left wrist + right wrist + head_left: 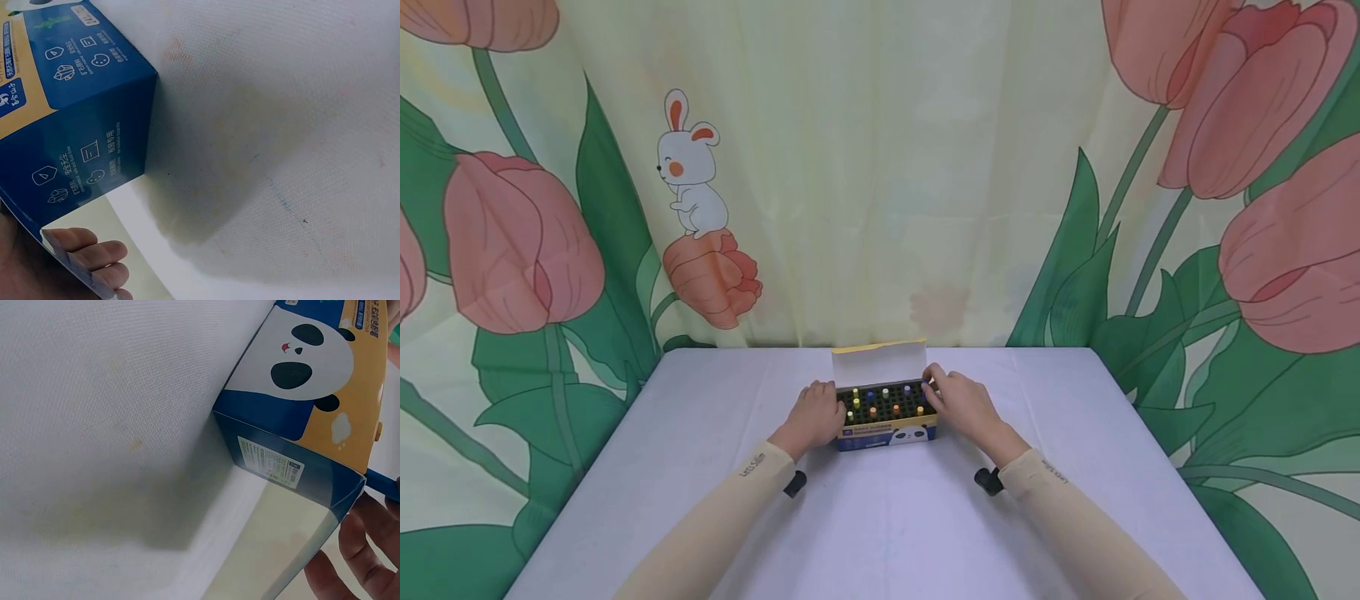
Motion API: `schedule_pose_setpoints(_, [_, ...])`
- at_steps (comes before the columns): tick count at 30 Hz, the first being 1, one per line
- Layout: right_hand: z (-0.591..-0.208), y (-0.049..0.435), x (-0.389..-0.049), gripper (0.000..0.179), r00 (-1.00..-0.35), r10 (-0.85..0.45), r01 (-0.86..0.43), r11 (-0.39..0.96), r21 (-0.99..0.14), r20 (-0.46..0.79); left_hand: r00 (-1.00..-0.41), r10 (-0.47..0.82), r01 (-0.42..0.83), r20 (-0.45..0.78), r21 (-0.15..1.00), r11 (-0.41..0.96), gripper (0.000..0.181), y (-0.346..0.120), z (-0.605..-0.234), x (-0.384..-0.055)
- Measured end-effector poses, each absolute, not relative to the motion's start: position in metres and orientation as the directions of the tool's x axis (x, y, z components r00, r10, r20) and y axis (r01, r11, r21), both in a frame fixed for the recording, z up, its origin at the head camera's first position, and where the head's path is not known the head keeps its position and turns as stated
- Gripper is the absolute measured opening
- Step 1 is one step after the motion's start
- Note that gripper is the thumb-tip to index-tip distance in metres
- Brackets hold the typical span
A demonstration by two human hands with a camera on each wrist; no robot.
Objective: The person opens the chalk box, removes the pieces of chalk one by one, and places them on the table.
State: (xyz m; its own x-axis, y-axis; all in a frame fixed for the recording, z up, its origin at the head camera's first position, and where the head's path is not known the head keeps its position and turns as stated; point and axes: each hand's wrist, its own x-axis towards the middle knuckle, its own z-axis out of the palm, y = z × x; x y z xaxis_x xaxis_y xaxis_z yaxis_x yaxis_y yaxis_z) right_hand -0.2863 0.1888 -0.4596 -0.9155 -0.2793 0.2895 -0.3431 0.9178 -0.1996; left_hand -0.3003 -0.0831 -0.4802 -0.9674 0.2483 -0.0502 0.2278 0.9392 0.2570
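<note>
A blue and yellow chalk box [882,437] with a panda on its front stands on the table, its lid [880,364] raised at the back. Chalk sticks in several colours, such as an orange chalk stick [896,409], poke up from a dark grid of holes. My left hand [814,414] grips the box's left end; its fingers [103,255] show behind a side flap in the left wrist view. At the right end, my right hand [964,406] pinches a blue chalk stick [380,482] that sticks out at the box's top edge.
A white cloth covers the table [887,525]. Behind it hangs a curtain [865,183] printed with tulips and a rabbit, close to the table's far edge. Small black devices [988,481] sit under both wrists.
</note>
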Motion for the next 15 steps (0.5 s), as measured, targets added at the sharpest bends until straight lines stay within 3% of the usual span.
schedule_pose_setpoints(15, [-0.4529,0.1879,-0.2876,0.024,-0.935,-0.258,-0.312,0.924,-0.222,0.242,-0.963,0.268,0.251,-0.029,0.265,0.931,0.058,-0.0858,-0.4797,-0.2982])
